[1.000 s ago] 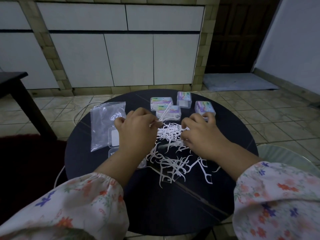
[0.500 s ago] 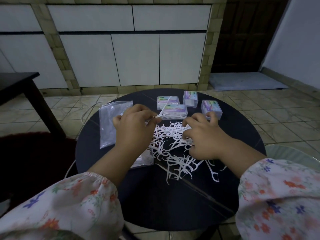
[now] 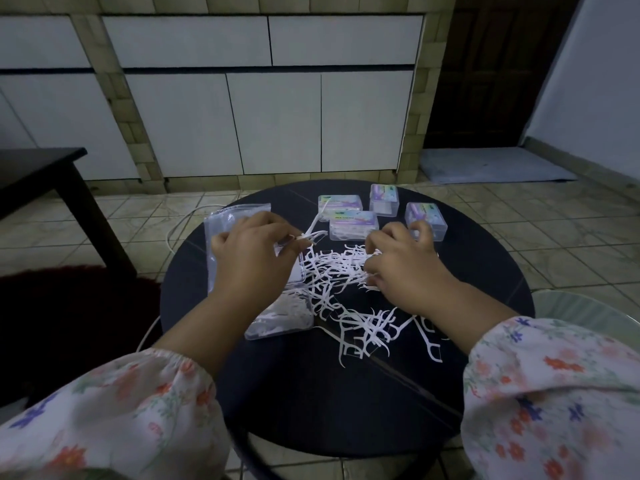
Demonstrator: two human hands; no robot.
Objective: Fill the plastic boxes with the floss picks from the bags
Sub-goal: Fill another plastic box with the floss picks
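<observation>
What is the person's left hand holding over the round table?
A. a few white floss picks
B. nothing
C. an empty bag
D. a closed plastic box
A: the left hand pinches a few white floss picks that stick out past its fingers toward the plastic boxes.

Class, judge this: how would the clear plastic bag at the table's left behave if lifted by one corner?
The clear plastic bag looks thin and crinkled, so it would probably droop. It appears nearly empty, so probably very light and easily slid.
</observation>
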